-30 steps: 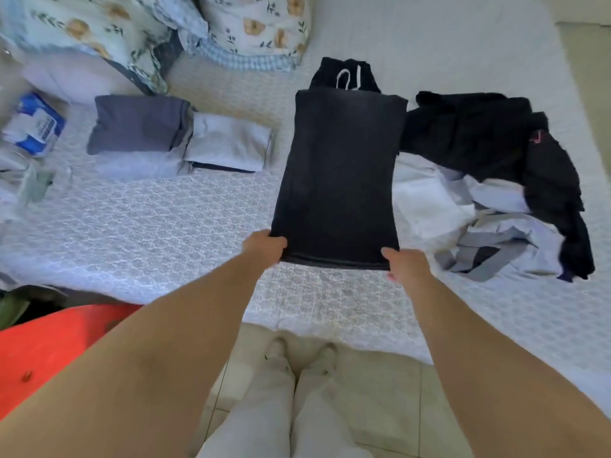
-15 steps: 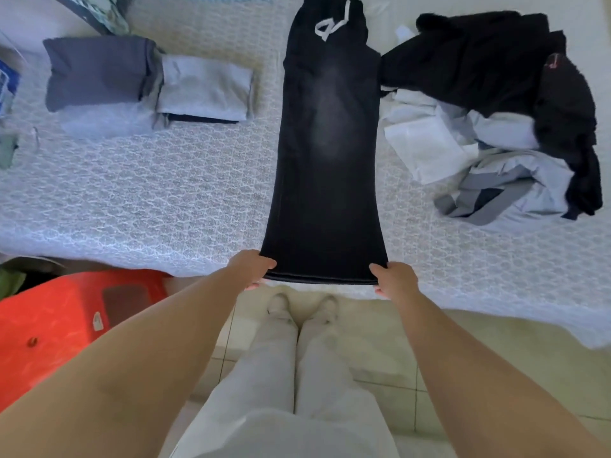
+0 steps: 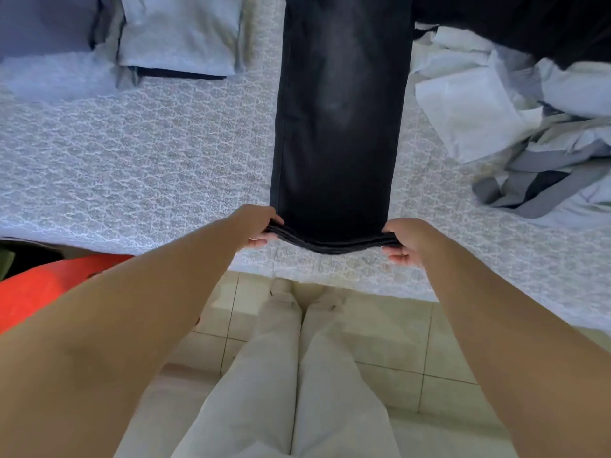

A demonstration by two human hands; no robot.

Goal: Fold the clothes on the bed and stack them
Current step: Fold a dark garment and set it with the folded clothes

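Black trousers (image 3: pixel 340 127) lie stretched lengthwise on the white patterned bed (image 3: pixel 132 166), legs folded one over the other, hems toward me. My left hand (image 3: pixel 259 224) pinches the left corner of the hems. My right hand (image 3: pixel 405 241) pinches the right corner. The hems sag a little between the hands, lifted just off the bed near its front edge. The waist end runs out of view at the top.
Folded grey and light blue clothes (image 3: pixel 178 34) are stacked at the upper left. An unfolded heap of white, grey and black garments (image 3: pixel 515 104) lies at the right. A red plastic object (image 3: pixel 49 285) stands on the tiled floor at the left. My legs stand below the bed edge.
The trousers went from folded in half to stretched out full length. Both hands pulled the hems back toward the bed's front edge, and the view tilted downward.
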